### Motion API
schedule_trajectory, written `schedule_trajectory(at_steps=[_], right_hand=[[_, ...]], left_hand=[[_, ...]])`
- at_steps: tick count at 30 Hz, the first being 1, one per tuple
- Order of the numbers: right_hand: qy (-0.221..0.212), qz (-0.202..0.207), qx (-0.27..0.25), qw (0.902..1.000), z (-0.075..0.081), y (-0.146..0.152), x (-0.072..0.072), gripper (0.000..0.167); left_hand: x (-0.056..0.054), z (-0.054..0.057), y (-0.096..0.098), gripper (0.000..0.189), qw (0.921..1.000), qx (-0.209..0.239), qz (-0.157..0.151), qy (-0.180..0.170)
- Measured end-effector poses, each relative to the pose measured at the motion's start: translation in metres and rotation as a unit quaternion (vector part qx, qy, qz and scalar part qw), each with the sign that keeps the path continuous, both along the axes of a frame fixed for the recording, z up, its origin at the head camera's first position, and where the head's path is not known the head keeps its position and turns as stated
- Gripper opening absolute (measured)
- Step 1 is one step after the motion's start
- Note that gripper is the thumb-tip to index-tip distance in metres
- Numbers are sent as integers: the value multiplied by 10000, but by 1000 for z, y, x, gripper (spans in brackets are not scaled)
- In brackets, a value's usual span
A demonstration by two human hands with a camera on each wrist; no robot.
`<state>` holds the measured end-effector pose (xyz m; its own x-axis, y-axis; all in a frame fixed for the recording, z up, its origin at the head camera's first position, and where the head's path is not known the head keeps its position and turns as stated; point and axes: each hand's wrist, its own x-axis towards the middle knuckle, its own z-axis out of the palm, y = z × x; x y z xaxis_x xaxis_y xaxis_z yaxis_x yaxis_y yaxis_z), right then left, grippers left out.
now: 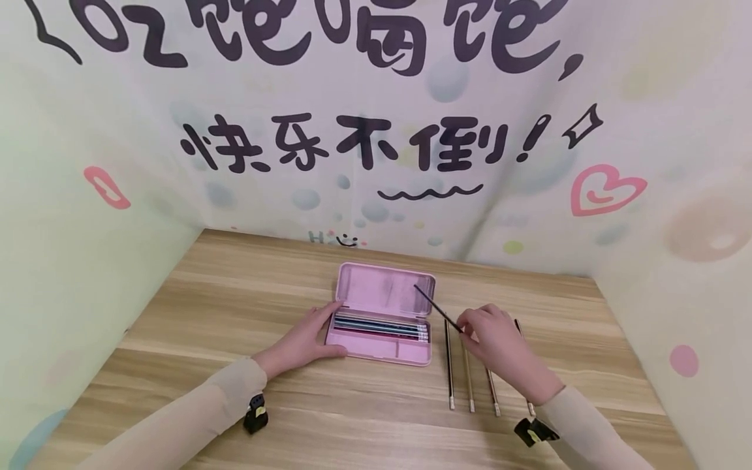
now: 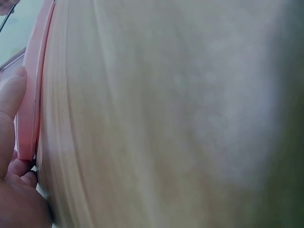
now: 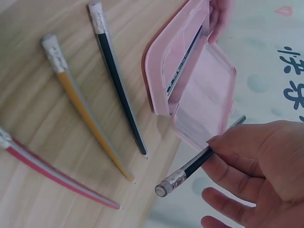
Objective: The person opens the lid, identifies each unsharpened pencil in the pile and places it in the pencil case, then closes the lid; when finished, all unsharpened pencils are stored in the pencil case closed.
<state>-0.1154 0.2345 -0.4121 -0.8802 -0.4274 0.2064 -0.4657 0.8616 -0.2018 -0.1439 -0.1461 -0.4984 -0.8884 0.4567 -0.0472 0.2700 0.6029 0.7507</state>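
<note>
A pink pencil case (image 1: pixel 370 352) lies on the table with its lid (image 1: pixel 376 287) raised toward the wall. Several pencils (image 1: pixel 376 324) rest side by side in its rear compartment. My left hand (image 1: pixel 299 343) grips the case's left end, thumb along the front edge and fingers toward the hinge. Right of the case, my right hand (image 1: pixel 499 339) pinches a dark pencil (image 1: pixel 437 308) between thumb and fingers. In the right wrist view its metal band and eraser (image 3: pixel 172 184) stick out from the fingertips. The held pencil's far end overlaps the lid in the head view.
Beside the case lie a black pencil (image 1: pixel 450 372), a yellow pencil (image 1: pixel 469 378) and a red pencil (image 1: pixel 493 395), erasers toward me. Another pencil (image 1: pixel 531 408) is partly hidden by my right arm. A printed cloth wall (image 1: pixel 352 215) borders the wooden table (image 1: pixel 235 287).
</note>
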Motion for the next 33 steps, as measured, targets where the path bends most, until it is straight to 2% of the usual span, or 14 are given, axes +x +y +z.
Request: schedule_trajectory(at_steps=[7, 17, 33], right_hand=[[-13, 283, 90, 9996, -5, -12, -12, 17], [-149, 730, 324, 9967, -4, -31, -27, 15], [292, 1192, 637, 9904, -11, -63, -47, 14]], left_hand=[[0, 0, 0, 101, 10000, -31, -32, 63], [0, -1, 0, 101, 10000, -31, 40, -16], [0, -2, 0, 100, 9998, 25, -55, 166]])
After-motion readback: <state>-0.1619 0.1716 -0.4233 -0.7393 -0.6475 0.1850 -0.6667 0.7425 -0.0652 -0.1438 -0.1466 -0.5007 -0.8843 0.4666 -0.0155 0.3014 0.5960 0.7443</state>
